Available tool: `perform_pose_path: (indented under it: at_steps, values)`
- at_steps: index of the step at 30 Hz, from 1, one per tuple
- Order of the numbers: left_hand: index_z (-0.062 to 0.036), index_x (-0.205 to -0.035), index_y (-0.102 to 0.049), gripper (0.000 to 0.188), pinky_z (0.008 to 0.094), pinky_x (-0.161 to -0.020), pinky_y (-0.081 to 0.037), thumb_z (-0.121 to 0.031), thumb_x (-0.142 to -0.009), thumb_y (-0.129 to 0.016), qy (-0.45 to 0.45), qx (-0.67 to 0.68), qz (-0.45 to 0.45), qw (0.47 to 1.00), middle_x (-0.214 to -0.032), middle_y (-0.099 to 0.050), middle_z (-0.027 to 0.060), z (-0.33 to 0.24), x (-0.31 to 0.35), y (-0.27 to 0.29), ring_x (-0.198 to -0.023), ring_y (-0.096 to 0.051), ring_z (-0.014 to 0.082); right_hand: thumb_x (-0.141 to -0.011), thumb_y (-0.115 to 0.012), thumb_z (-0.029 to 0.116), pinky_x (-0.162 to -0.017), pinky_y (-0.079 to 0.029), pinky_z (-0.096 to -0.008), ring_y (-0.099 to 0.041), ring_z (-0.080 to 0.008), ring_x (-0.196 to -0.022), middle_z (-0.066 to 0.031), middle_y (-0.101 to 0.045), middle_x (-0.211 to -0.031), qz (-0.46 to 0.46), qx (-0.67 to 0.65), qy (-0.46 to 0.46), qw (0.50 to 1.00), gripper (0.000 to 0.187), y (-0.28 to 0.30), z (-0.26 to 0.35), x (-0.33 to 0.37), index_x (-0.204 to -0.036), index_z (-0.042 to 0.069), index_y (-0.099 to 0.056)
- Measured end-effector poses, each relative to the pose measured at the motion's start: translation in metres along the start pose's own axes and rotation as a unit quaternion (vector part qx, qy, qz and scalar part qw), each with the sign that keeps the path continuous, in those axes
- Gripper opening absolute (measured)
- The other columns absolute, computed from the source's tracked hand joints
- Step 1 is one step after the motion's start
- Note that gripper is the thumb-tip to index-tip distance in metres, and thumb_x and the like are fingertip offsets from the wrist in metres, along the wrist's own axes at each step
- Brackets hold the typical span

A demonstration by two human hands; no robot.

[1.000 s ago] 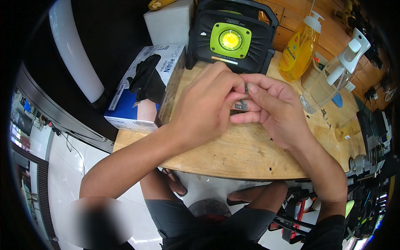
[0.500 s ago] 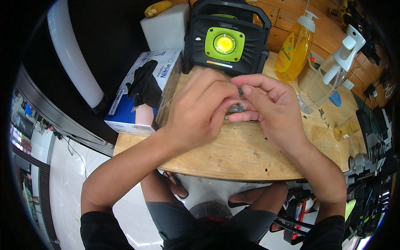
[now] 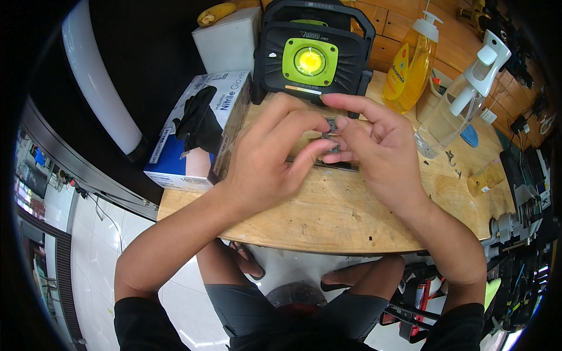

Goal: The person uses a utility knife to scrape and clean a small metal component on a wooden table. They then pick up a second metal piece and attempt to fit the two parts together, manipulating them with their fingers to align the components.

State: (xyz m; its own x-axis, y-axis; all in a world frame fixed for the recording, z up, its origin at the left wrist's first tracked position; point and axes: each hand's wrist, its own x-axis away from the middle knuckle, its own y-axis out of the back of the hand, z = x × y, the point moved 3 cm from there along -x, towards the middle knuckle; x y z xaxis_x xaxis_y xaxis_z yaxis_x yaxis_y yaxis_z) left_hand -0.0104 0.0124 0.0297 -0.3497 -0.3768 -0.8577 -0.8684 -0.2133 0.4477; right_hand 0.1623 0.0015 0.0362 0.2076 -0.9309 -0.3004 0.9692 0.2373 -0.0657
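Small grey part sits between the fingertips of both hands, above the wooden table and in front of the lit work light. The right hand pinches it under its thumb, forefinger stretched out clear and the other fingers curled below. The left hand is half curled, thumb and forefinger tips close together at the part; whether they grip it I cannot tell. More grey shows lower down, perhaps a second piece.

As for progress, the handling looks unfinished: the part is in the fingers and not set down. Which bits are done or left is too small to judge.

Beyond, the glove box stands to the left; to the right are the pump bottle, the spray bottle and, beside it, curled scraps.
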Motion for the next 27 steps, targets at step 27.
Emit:
perform_pose_path:
  at_steps: [27]
  values:
    - [0.0,-0.096,-0.057,0.012,0.0375,-0.067,-0.049,0.008,-0.089,-0.064,0.089,0.008,0.079,0.993,-0.094,-0.054,0.0147,0.005,0.008,-0.017,-0.079,-0.059,0.0325,-0.104,-0.054,0.005,-0.079,-0.063,-0.0286,-0.072,-0.0147,-0.09,-0.0119,-0.072,-0.103,-0.04,0.006,-0.105,0.994,0.022,-0.004,-0.015,0.005,-0.118,-0.009,-0.064]
